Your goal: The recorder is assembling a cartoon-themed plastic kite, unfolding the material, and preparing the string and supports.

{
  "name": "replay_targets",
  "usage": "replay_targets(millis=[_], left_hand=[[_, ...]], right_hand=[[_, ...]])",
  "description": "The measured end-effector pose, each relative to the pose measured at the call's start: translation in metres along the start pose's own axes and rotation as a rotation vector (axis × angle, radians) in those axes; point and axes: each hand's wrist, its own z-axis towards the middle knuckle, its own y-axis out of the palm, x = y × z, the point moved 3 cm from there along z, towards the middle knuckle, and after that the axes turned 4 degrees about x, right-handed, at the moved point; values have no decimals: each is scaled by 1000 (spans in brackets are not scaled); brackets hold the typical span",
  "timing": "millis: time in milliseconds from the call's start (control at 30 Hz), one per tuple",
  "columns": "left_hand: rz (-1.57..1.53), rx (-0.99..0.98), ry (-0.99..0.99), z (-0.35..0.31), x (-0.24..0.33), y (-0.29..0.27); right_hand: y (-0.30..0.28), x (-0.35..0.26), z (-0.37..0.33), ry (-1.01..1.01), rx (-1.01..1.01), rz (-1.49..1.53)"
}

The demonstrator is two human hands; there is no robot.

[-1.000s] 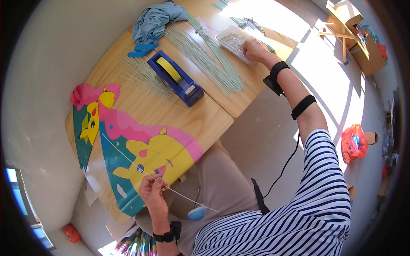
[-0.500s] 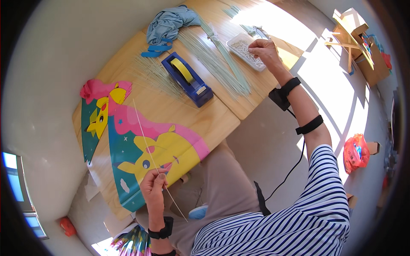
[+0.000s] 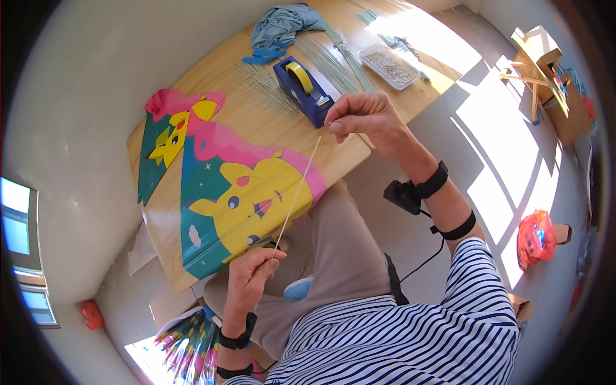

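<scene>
My left hand [image 3: 251,274] is closed in a pinch on a thin pale rod [image 3: 297,196], which slants up and to the right from my fingers. At the rod's upper tip, my right hand [image 3: 372,125] pinches thumb against forefinger; whatever sits between them is too small to make out. Under the rod, a printed sheet [image 3: 247,186] in teal, pink and yellow with a cartoon animal face hangs partly over the table's near edge. A similar folded sheet [image 3: 168,144] lies to its left. Small white pieces fill a clear plastic tray [image 3: 389,66] beyond my right hand.
On the wooden table [image 3: 218,77] stand a blue tape dispenser [image 3: 303,90] with yellow tape, bundles of thin rods [image 3: 327,61] and a crumpled blue-grey cloth [image 3: 285,24]. Colourful folded sheets [image 3: 189,350] are at the lower left. A red plastic bag [image 3: 536,239] sits on the floor at right.
My right hand has come from the plastic tray, toward me and left, to the rod's upper tip. The rod, still in my left hand, now tilts right instead of left.
</scene>
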Motion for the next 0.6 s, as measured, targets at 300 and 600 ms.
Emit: replay_targets(millis=[300, 600], left_hand=[[-30, 10, 68, -23, -3, 2], [-33, 15, 77, -27, -3, 4]], right_hand=[[28, -27, -17, 1, -94, -130], [31, -32, -22, -24, -103, -176]])
